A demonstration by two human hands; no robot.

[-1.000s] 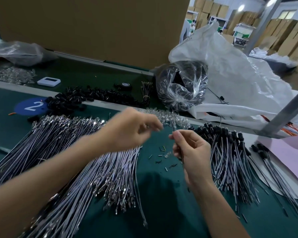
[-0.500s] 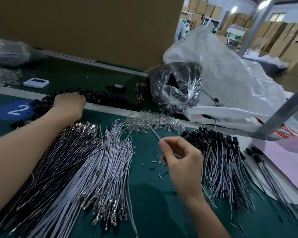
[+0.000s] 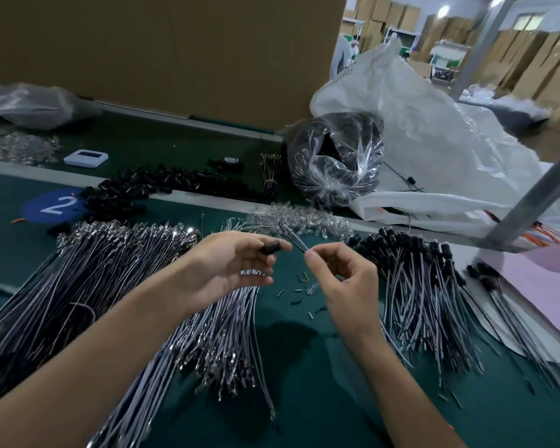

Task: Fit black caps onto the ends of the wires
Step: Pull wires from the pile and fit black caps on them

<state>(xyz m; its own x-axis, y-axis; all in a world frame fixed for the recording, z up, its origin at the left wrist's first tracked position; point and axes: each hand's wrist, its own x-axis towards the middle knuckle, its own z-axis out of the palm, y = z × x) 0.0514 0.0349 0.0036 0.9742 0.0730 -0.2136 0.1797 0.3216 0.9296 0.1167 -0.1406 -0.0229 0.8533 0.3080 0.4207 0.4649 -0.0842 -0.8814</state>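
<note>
Head view: left hand [image 3: 233, 266] holds a black cap [image 3: 271, 247] clamped between thumb and fingers, above the desk [image 3: 304, 383]. Right hand [image 3: 343, 279] pinches a wire [image 3: 296, 242] near its end. Cap and wire tip sit close but apart. Recommended: line up the cap mouth with the wire, then push straight.

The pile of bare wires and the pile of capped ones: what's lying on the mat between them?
The head view shows a scatter of small loose scraps on the green mat there, nothing larger.
</note>
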